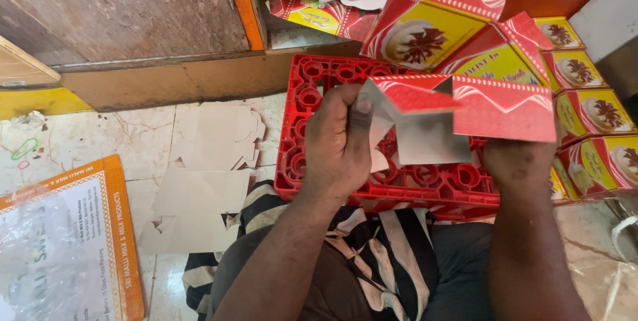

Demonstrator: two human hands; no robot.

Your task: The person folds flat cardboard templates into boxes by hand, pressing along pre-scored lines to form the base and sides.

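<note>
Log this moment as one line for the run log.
left hand: pinching flap | right hand: holding red box blank | under: red crate | right: finished boxes

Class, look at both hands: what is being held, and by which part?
Both hands hold one flat red cardboard box blank: left hand pinches its left flap edge, right hand supports the lower right edge.

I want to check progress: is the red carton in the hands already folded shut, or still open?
Still open. The red carton shows its grey inner side, flaps spread, held by left hand and right hand.
</note>
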